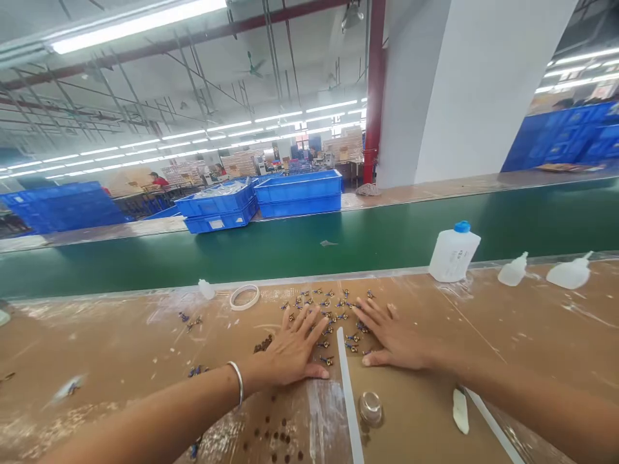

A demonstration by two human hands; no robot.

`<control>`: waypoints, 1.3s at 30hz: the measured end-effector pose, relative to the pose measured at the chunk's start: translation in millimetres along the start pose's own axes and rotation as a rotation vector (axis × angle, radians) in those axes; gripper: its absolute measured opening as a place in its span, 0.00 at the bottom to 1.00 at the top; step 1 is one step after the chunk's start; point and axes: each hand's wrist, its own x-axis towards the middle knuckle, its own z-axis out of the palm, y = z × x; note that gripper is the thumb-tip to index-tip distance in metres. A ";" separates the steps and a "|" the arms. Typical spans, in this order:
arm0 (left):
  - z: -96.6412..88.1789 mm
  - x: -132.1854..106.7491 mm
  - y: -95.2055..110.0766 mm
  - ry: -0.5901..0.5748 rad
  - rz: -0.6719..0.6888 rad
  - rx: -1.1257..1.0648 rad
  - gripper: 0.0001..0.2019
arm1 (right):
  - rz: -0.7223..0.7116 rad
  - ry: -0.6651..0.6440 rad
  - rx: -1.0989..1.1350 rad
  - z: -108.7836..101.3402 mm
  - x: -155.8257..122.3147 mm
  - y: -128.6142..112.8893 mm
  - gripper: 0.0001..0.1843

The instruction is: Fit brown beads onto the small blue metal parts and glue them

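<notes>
My left hand (296, 348), with a silver bangle on its wrist, lies palm down on the brown tabletop, fingers spread. My right hand (394, 336) is also flat with its fingers apart, to the right of a white strip (346, 393). Between and beyond the fingertips lie many small blue-and-gold pieces (327, 361), too small to identify. Both hands touch or partly cover some of them. A heap of small brown pieces (262, 344) sits against the left hand, and more brown round bits (281, 437) are scattered nearer me. A small round clear cup (371, 408) stands below the right hand.
A white roll of tape (244, 298) and a small bottle (206, 289) lie at the back left. A large white bottle with blue cap (454, 254) and two squeeze bottles (513, 269) stand right. Beyond are a green conveyor belt (387, 232) and blue crates (300, 193).
</notes>
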 end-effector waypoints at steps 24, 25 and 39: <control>-46.6 237.7 -137.9 0.276 -0.091 0.163 0.34 | -0.005 0.534 -0.252 -56.5 232.6 99.1 0.21; -54.2 230.4 -140.6 0.285 -0.081 0.168 0.34 | -0.063 0.535 -0.244 -57.4 230.4 92.2 0.21; -83.0 -19.3 -144.9 0.538 -0.239 0.136 0.27 | -0.997 0.130 -0.176 25.1 175.1 -79.2 0.29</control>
